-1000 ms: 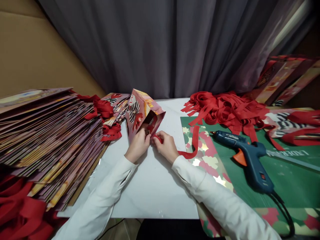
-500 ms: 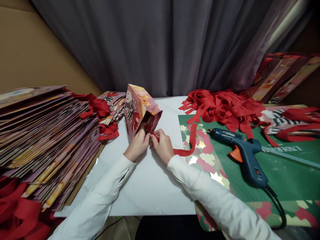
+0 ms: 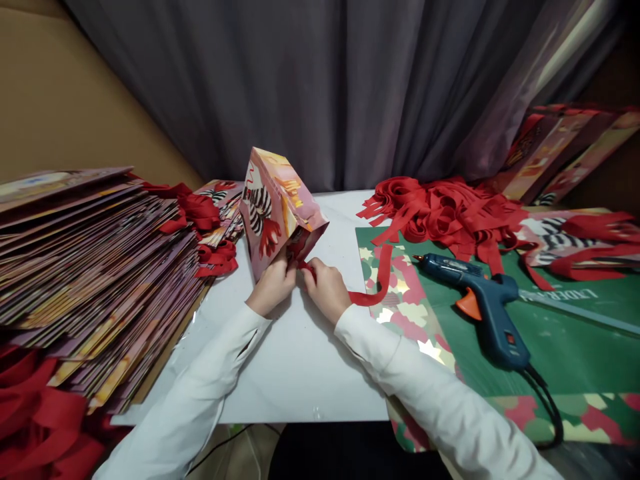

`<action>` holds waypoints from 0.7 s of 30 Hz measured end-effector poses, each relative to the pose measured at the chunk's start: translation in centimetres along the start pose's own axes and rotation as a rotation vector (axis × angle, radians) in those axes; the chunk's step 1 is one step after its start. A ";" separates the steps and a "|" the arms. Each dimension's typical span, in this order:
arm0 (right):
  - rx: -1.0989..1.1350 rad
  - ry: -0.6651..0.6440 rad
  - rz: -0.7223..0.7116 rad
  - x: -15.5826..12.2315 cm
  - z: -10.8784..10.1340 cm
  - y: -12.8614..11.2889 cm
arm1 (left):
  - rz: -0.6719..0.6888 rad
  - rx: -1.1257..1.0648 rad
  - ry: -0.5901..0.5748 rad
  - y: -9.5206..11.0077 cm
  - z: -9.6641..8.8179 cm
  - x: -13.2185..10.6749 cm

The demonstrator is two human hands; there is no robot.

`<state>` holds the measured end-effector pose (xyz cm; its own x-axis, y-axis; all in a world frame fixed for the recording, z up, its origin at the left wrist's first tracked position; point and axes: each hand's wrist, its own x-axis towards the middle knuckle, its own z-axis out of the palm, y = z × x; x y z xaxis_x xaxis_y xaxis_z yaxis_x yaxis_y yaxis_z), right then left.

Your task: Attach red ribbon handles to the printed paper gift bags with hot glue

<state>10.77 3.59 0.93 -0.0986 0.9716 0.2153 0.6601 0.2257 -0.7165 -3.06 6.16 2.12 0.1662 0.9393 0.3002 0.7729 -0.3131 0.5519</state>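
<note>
A pink and yellow printed paper bag (image 3: 299, 200), with a black-and-white striped figure on one side, is tilted on the white table with its opening toward me. My left hand (image 3: 275, 283) is closed on the bag's near edge, its fingertips partly inside the opening. Close beside it, my right hand (image 3: 326, 288) pinches a red ribbon (image 3: 383, 283) at the bag's mouth. The ribbon's tail runs out to the right and curls up over the green board. The ribbon's far end near the fingertips is mostly hidden.
Stacked flat bags (image 3: 115, 267) fill the left side, with red ribbons (image 3: 45, 413) nearby. On the right, a blue glue gun (image 3: 483, 300) with a cord lies on a green board (image 3: 570, 353). Behind it are a ribbon heap (image 3: 440, 210) and finished-looking bags (image 3: 565, 153).
The bag has tipped up and slightly left, its opening now turned more downward. Both hands stay close together at its mouth, and the ribbon's tail has barely shifted.
</note>
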 end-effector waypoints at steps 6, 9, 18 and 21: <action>-0.246 -0.115 0.020 -3.4 -2.2 0.2 | -0.028 0.014 0.097 -0.9 -1.4 0.9; -0.270 -0.094 0.023 -6.5 -4.5 1.2 | -0.041 0.005 0.108 -1.2 -1.9 1.2; -0.156 -0.023 0.181 -15.9 -15.5 5.8 | -0.038 -0.029 0.123 -2.4 -2.3 2.0; -0.126 -0.009 0.267 -19.0 -18.9 7.8 | -0.041 -0.033 0.093 -2.6 -2.0 2.1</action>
<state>31.93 -14.49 3.78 0.0852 0.9961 0.0242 0.7510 -0.0482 -0.6586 -5.99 8.69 2.89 0.0764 0.9347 0.3470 0.7571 -0.2809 0.5899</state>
